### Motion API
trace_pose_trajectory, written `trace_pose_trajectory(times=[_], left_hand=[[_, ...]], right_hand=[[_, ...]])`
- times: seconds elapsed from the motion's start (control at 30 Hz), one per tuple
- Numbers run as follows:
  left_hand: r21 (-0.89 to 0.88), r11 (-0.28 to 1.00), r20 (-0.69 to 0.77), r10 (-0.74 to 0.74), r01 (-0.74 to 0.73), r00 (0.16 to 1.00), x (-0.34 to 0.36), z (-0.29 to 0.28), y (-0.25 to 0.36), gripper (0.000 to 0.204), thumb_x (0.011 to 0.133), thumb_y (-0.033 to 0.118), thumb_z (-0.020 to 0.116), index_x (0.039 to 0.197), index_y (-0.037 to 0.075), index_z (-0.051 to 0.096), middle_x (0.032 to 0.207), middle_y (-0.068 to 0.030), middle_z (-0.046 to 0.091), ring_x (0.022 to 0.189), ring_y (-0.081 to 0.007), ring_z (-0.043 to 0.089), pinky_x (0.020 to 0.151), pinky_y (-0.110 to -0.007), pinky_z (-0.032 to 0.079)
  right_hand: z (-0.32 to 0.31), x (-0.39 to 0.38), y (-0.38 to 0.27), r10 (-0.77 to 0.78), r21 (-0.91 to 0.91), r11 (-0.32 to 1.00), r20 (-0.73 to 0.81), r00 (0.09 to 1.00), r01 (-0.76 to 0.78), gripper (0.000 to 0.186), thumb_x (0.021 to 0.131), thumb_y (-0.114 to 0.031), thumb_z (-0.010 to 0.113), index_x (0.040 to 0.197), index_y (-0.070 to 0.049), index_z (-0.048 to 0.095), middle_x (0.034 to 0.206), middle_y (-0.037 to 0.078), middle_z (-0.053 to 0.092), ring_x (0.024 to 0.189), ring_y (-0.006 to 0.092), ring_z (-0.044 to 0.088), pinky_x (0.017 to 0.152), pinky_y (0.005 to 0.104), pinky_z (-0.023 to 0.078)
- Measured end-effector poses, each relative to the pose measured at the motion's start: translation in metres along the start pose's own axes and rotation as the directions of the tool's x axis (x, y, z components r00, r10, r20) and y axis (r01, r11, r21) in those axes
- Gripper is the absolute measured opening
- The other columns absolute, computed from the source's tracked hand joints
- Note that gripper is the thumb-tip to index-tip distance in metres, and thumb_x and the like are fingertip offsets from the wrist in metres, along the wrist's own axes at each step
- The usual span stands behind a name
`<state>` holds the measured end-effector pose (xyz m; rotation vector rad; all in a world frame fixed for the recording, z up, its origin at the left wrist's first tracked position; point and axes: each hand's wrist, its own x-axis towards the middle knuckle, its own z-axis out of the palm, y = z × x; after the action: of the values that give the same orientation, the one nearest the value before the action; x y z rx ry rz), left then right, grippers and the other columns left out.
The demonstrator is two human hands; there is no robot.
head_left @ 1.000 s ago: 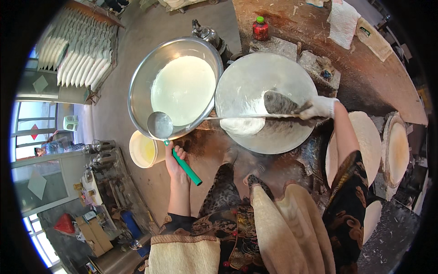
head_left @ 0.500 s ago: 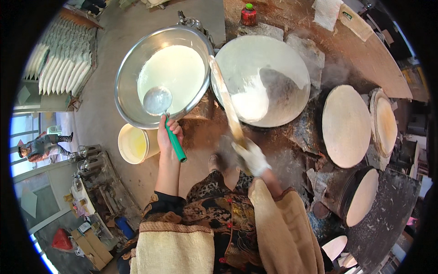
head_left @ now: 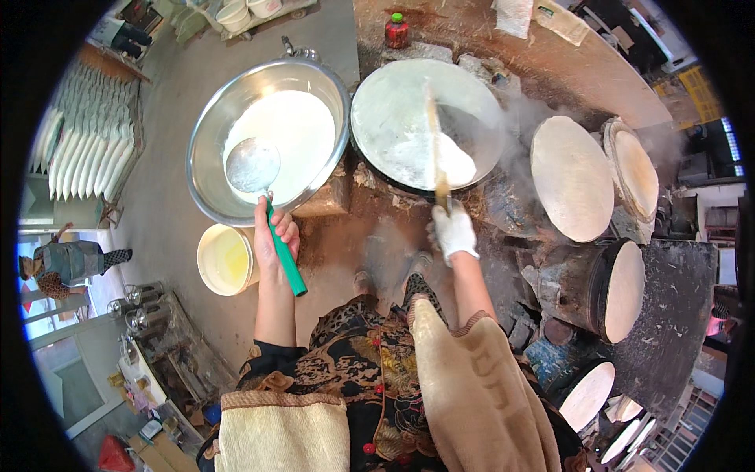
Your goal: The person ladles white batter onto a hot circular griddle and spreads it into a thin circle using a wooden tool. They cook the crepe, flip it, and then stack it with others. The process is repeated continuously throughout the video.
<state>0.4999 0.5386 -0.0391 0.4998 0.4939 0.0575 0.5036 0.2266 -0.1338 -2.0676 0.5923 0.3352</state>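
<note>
My left hand (head_left: 271,236) is closed round the green handle of a metal ladle (head_left: 252,165), whose bowl is held over white liquid in a wide steel basin (head_left: 206,173). My right hand (head_left: 454,232), in a white glove, grips a long wooden spreader (head_left: 435,149) reaching over the round griddle (head_left: 382,98), where white batter (head_left: 456,157) lies unevenly in rising steam. Below the basin stands a cream bucket (head_left: 222,259) with yellowish liquid.
Round pale sheets (head_left: 570,177) on stands line the right. A red jar with green lid (head_left: 396,33) stands on the back counter (head_left: 472,23). A person (head_left: 67,259) is at the far left, below racks of white bags (head_left: 90,153).
My right hand has swung down and inward from the griddle's right; the spreader now points away from me over the griddle. The white batter has changed shape. The ladle stays in my left hand.
</note>
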Motion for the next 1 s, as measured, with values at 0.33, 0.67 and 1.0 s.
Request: trace_pose_trajectory(times=[0.33,0.67,1.0], left_hand=[[0.074,0.989,0.034,-0.133,0.13,0.991,0.002,0.029,0.0,0.025,0.093,0.029,0.052,0.079,0.008,0.048,0.059,0.0016,0.045,0.035,-0.0057,0.037,0.028,-0.018,0.033],[0.034,0.951,0.222,-0.308,0.308,0.925,0.018,0.038,-0.027,0.024,0.097,0.021,0.043,0.119,0.01,0.047,0.053,0.0044,0.035,0.036,-0.0044,0.035,0.028,-0.018,0.032],[0.042,0.931,0.278,-0.359,0.362,0.891,0.017,0.058,-0.044,0.029,0.098,0.022,0.04,0.123,0.008,0.045,0.053,0.0034,0.036,0.035,-0.0047,0.035,0.028,-0.017,0.033]], right_hand=[[-0.038,-0.011,0.01,-0.062,-0.52,0.854,-0.094,0.994,0.004,0.037,0.092,-0.032,0.039,0.117,-0.006,0.05,0.093,0.025,0.063,0.088,0.0412,0.061,0.08,0.0489,0.048],[-0.005,-0.023,-0.016,-0.152,-0.39,0.901,0.132,0.979,0.192,0.038,0.091,-0.035,0.041,0.107,-0.003,0.053,0.089,0.023,0.064,0.084,0.0375,0.063,0.078,0.0458,0.05],[-0.084,0.025,-0.015,-0.253,-0.405,0.889,-0.043,0.966,0.215,0.035,0.091,-0.035,0.043,0.106,-0.007,0.057,0.091,0.023,0.064,0.086,0.0393,0.061,0.078,0.046,0.049]])
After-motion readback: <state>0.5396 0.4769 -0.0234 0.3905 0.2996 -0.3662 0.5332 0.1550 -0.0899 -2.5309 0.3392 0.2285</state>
